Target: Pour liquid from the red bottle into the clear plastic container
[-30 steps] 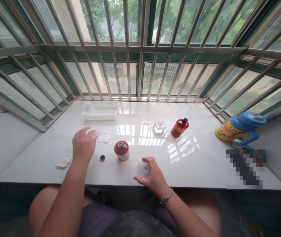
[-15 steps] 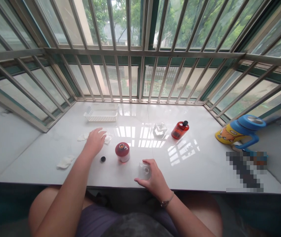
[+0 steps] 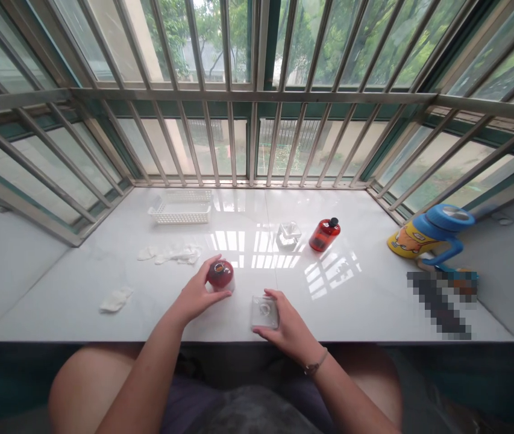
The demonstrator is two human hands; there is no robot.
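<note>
My left hand (image 3: 201,295) is closed round the near left side of an uncapped red bottle (image 3: 222,273), thumb in front and fingers behind. The bottle stands upright on the white counter, its round mouth showing on top. My right hand (image 3: 284,318) grips the right side of a small square clear glass bottle (image 3: 263,310) with an open round neck. It stands near the counter's front edge, to the right of the red bottle. The small black cap is out of sight, perhaps behind my left hand or forearm.
Farther back stand a second clear glass container (image 3: 289,235) and a red bottle with a black cap (image 3: 325,234). A white plastic basket (image 3: 179,215) and crumpled tissues (image 3: 178,254) are to the left. A blue and yellow flask (image 3: 423,234) lies right. Metal bars (image 3: 252,144) line the window.
My left hand has moved right from the tissues and taken hold of the red bottle. My right hand has closed in on the square glass bottle. The view has shifted slightly.
</note>
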